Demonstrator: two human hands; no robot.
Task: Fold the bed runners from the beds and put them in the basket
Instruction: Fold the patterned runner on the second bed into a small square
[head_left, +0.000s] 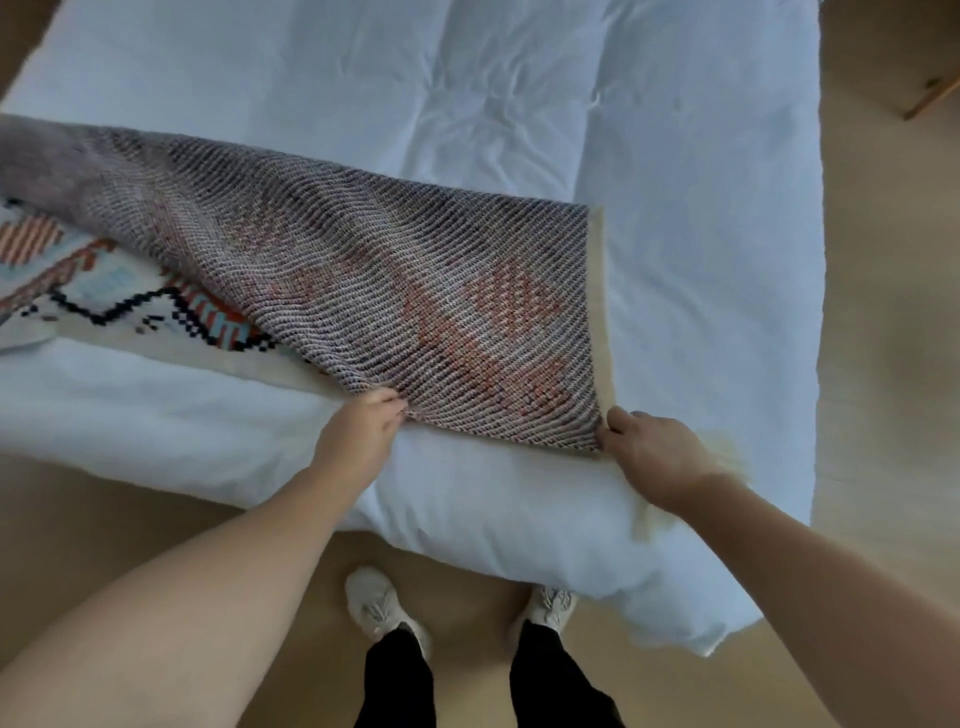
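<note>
A woven runner (415, 291) lies across the near part of a white bed (675, 156), one end doubled over so that its grey, ribbed underside faces up and the patterned face, in orange, pale blue and black, shows only at the left. The left hand (358, 431) pinches the near edge of the turned-over layer. The right hand (660, 452) grips the near right corner, fingers curled round the cloth, with a cream fringe (727, 457) spilling out just beside the wrist. Both hands sit on the one edge, well apart, and the cloth between them is drawn fairly flat.

The runner looks thick and soft with some weight to it. It drapes in broad waves and does not crease sharply, so it should fold in bulky layers and stay put on the bedding without sliding. Its corners and hemmed edges appear the best places to hold. A grip in the middle would likely let the ends sag, and the fringe seems apt to tangle or trail.

Tan floor (883, 312) surrounds the bed, and the person stands at its near side. No basket is in view.
</note>
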